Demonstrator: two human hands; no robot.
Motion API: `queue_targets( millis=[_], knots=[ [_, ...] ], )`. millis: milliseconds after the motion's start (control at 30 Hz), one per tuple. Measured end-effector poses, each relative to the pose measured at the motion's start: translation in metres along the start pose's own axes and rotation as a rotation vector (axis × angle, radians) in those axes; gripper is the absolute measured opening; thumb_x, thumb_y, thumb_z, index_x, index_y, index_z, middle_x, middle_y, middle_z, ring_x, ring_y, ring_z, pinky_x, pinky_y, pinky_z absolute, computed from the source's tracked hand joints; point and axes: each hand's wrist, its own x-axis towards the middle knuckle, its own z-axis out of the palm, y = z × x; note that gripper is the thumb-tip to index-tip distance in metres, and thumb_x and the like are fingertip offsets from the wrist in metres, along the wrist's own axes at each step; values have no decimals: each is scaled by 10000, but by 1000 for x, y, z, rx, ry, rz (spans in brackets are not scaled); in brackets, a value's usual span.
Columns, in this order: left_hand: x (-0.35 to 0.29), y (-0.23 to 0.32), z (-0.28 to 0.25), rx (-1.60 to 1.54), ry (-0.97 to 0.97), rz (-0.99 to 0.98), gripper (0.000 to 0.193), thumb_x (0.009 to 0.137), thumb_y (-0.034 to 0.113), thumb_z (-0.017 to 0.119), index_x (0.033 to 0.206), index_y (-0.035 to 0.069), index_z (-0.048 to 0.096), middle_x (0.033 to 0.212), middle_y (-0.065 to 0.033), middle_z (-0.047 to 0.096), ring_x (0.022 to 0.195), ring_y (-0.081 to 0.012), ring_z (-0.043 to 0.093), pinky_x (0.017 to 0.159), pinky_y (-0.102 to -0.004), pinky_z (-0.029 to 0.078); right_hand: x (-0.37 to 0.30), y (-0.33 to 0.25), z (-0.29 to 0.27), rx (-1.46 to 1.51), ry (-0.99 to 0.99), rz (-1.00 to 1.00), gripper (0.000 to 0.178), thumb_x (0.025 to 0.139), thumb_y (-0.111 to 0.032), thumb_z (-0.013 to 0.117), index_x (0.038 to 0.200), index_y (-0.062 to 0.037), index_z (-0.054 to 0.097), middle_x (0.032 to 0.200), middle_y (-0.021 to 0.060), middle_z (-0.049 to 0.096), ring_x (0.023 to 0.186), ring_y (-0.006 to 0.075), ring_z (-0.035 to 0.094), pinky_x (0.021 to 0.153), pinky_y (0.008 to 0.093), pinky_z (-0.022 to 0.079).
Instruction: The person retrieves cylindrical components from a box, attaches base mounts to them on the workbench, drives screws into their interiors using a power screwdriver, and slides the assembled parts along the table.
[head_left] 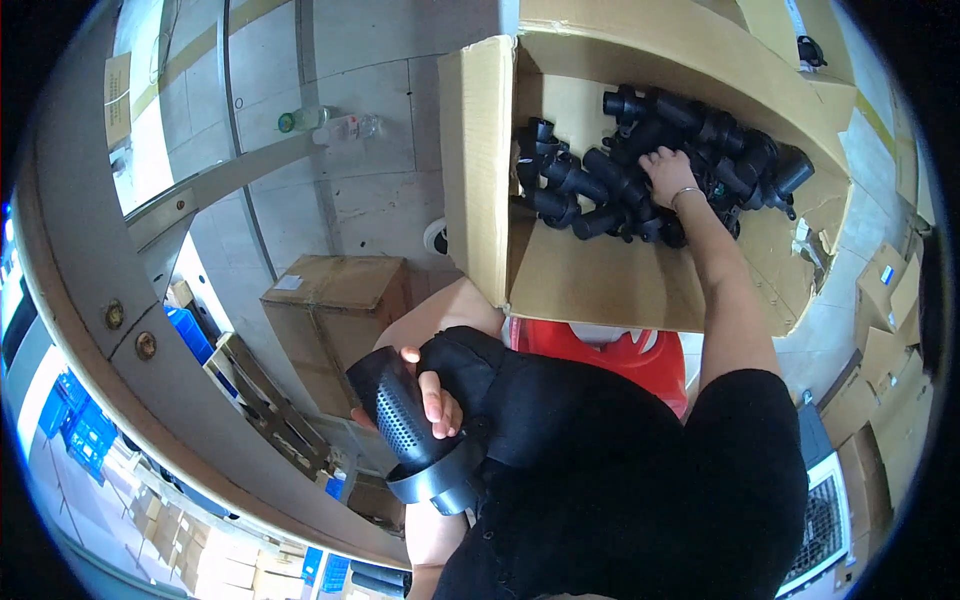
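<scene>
My left hand (437, 403) is wrapped round a black plastic perforated cylinder (398, 420), held at a tilt in front of my body. A wide smooth collar rings its lower end. Inside an open cardboard box (600, 275), my right hand (668, 177) rests on a heap of black plastic pipe fittings (570, 180). Its fingers are bent down onto one of the fittings, with the fingertips partly hidden among the pieces. Several tubular pieces lie tangled on both sides of this hand.
A red plastic stool (640, 362) stands under the box's near side. Left of it are a taped carton (335, 300) and a grey table edge (90, 290). Plastic bottles (345, 128) lie beyond, by a metal frame. Flattened cardboard (880, 370) is stacked at the right.
</scene>
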Motion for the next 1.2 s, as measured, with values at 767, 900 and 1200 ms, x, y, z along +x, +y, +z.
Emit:
queue_targets(
  millis=[767,900,1200],
  knots=[
    [15,20,30,26,-191,19,734,842,493,539,1280,-44,298,902,-281,565,820,-359,634,715,-422,551,0,-70,-59,-376,-217,-446,243,757,-226,609,971,-128,671,1043,79,647,967,226,624,803,334,509],
    [10,12,25,151,-117,77,735,841,519,508,1247,-66,330,859,-228,574,788,-278,643,678,-340,546,-43,-44,-132,-113,-17,-230,320,649,-238,677,913,-58,656,983,171,629,940,310,603,830,386,491],
    [-3,-36,38,306,-307,-103,584,858,400,561,1290,71,344,923,-174,593,842,-274,634,753,-388,525,-227,-26,-305,65,740,-201,235,608,-103,607,820,-10,567,711,236,570,716,402,559,684,481,456]
  ],
)
